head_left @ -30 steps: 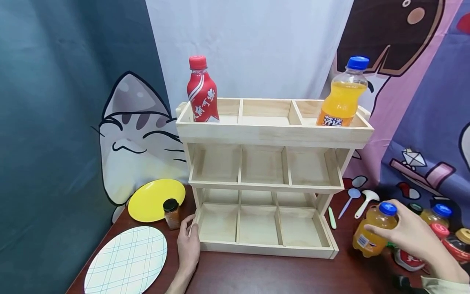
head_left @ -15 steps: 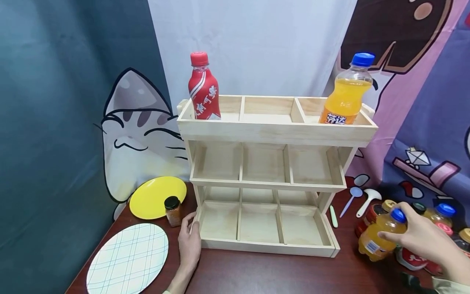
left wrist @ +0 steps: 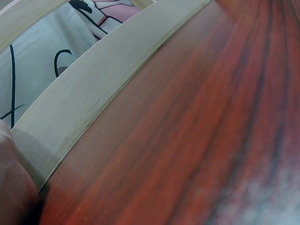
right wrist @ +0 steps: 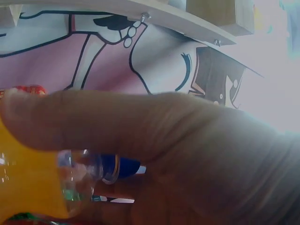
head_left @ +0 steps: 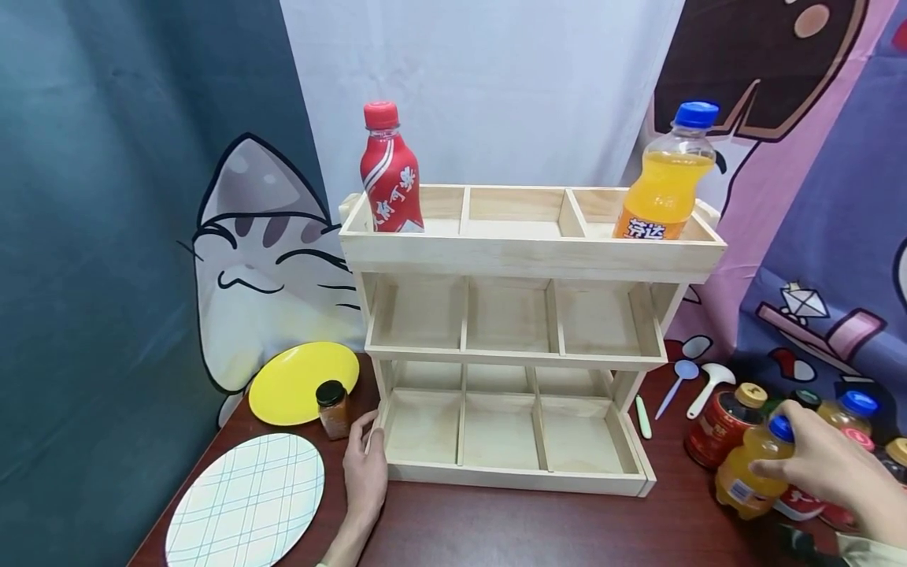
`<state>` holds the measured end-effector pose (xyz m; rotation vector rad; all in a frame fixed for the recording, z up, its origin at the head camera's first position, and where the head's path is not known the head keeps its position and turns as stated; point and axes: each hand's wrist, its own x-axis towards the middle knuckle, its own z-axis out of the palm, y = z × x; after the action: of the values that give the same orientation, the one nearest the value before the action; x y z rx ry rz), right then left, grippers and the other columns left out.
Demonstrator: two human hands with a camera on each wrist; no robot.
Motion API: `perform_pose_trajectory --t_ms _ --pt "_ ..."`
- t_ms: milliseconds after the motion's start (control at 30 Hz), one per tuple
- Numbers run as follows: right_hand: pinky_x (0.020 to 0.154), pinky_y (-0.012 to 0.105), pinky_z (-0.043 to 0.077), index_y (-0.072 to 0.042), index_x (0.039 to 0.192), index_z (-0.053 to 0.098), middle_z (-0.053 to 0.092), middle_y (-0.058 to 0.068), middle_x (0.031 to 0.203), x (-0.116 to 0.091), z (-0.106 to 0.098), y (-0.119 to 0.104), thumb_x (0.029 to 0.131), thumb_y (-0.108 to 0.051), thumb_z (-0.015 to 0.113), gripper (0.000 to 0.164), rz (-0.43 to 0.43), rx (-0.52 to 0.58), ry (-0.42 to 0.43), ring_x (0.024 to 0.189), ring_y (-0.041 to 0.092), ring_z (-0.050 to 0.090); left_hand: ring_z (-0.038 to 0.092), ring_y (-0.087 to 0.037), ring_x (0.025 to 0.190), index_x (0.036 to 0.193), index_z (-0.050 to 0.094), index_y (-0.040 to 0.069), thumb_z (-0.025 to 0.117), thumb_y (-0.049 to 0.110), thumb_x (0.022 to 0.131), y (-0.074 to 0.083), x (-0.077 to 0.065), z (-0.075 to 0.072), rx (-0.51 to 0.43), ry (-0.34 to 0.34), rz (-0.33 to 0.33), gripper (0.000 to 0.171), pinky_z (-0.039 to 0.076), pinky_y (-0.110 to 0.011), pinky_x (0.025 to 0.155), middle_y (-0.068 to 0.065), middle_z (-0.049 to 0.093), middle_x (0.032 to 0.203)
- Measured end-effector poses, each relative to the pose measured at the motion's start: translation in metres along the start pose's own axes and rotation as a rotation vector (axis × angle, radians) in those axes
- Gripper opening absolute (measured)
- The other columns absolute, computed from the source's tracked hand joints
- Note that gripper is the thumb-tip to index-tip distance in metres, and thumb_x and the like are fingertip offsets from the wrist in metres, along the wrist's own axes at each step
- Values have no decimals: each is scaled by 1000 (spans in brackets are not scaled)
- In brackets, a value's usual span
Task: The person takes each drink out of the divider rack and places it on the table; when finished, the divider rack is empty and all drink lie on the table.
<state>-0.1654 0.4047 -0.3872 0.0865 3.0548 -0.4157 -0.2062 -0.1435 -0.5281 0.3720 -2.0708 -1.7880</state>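
Note:
At the right of the head view, my right hand (head_left: 829, 457) grips a bottle of orange soda (head_left: 751, 472) near its blue cap. The bottle leans; I cannot tell whether its base touches the table. In the right wrist view the thumb (right wrist: 84, 119) lies across the yellow bottle (right wrist: 28, 183). My left hand (head_left: 364, 476) holds the lower left corner of a three-tier wooden rack (head_left: 517, 480). On the rack's top tier, a red bottle (head_left: 392, 181) stands in the left compartment and another orange soda bottle (head_left: 666, 185) in the right one.
A dark bottle with a gold cap (head_left: 723, 425) and several more bottles crowd around my right hand. A blue spoon (head_left: 676, 386) and a white ladle (head_left: 711, 390) lie behind. At left are a yellow plate (head_left: 290, 386), a spice jar (head_left: 332, 411) and a checked plate (head_left: 248, 504).
My right hand has moved right and slightly toward me with the orange soda bottle, uncovering the gold-capped dark bottle behind it. My left hand stays at the rack's corner.

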Motion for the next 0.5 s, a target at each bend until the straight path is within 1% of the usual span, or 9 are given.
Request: perform_pose_trajectory --t_ms 167,267,367,500 --pt "55 35 43 5 94 42 54 10 78 1 2 3 56 -40 80 70 -16 22 8 67 21 50 56 -12 105 118 51 28 42 26 94 -1 0 1 2 1 -1 26 42 -18 75 1 59 115" --pt "56 38 44 4 96 43 55 14 81 1 2 6 56 -36 81 68 -36 20 22 70 24 51 55 -12 105 118 51 28 42 26 94 -1 0 1 4 2 0 26 42 -17 75 1 58 115" --pt "59 43 45 4 99 46 55 19 86 2 3 7 59 -40 79 68 -54 13 42 75 29 52 55 -11 105 118 51 28 42 26 94 -2 0 1 7 5 4 26 41 -16 75 2 58 116" --pt "64 49 42 2 101 48 56 23 92 1 3 5 62 -45 76 67 -65 9 67 81 35 52 56 -12 104 117 52 28 43 25 93 -2 0 1 10 17 6 26 42 -16 74 1 59 115"
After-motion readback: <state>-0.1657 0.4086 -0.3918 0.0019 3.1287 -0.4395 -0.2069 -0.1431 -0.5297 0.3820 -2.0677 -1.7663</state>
